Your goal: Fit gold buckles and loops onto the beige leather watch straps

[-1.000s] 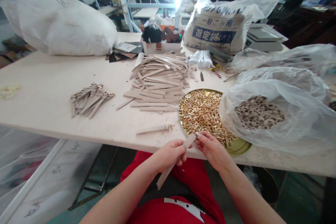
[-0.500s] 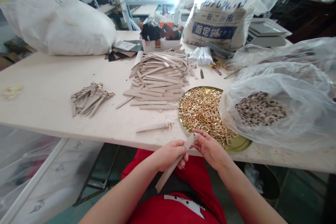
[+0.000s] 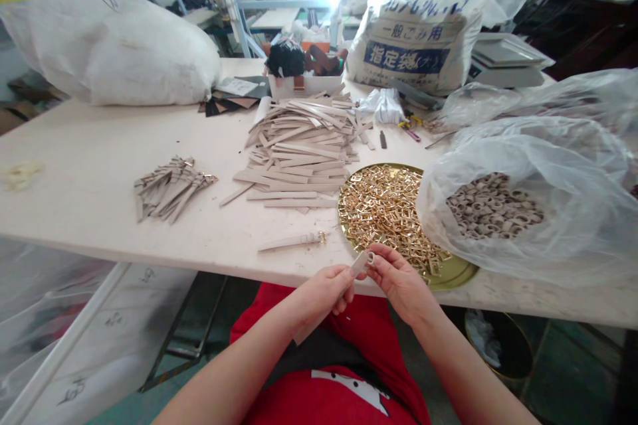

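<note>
My left hand (image 3: pixel 321 292) is closed around a beige strap (image 3: pixel 310 329) that slants down toward my lap. My right hand (image 3: pixel 399 279) pinches the strap's upper tip (image 3: pixel 363 260), just in front of the table edge. Beyond my right hand lies a round gold tray (image 3: pixel 451 272) heaped with gold buckles (image 3: pixel 386 209). One finished strap with a buckle (image 3: pixel 294 241) lies on the table near my hands. A big pile of loose beige straps (image 3: pixel 302 146) sits behind it.
A small bundle of buckled straps (image 3: pixel 169 189) lies to the left. A clear plastic bag of beige loops (image 3: pixel 503 209) fills the right. White sacks (image 3: pixel 114 46) and a printed bag (image 3: pixel 423 46) stand at the back, with a person behind.
The strap has slid up through my left hand, so less of it hangs below. Both hands stay at the table edge.
</note>
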Motion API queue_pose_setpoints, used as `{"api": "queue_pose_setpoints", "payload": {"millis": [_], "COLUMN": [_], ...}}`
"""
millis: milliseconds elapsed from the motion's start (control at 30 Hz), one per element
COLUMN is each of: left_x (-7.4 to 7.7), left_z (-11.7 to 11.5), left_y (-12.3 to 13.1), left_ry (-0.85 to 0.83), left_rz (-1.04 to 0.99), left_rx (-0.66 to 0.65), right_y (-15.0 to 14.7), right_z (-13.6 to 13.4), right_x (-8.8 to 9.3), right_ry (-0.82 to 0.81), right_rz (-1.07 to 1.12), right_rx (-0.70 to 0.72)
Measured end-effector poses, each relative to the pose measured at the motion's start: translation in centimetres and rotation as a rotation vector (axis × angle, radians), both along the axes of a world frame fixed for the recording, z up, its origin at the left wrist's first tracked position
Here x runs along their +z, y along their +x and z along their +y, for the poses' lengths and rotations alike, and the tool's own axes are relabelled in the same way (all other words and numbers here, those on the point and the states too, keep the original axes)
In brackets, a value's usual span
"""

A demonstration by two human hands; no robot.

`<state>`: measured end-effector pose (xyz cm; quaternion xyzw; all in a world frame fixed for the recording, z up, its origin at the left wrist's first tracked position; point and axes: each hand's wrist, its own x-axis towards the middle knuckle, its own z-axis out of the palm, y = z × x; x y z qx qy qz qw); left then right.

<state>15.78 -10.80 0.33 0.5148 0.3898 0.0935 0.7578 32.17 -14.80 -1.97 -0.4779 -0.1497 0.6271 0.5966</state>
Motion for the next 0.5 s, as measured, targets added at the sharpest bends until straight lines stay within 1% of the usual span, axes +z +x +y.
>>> {"api": "queue_pose_setpoints", "payload": {"millis": [67,167,267,367,500], "left_x": [0.24,0.48,0.38,0.31,1.09], "left_z": [0.05,0.09,0.04,0.04,0.36], "left_y": [-0.01,-0.03,-0.09,-0.21,-0.54], "left_ry": [-0.017,0.005,0.082,0.178,0.293], "left_rz": [0.000,0.027,0.124,0.221,0.275], "left_rx": [-0.021,-0.059,-0.113,-0.174,-0.256], "right_y": [-0.04,0.06,0.23,0.37,0.66], "right_z": [-0.08,-0.33,-0.58,-0.71,-0.73], "right_x": [-0.07,-0.34,-0.68,-0.80,-0.47], "right_ry": [-0.016,-0.041,-0.053,-0.025,0.036], "right_rz": [0.000,-0.042,-0.170,-0.314,-0.511], "right_rx": [0.013,0.112,0.141,0.158,0.259]}}
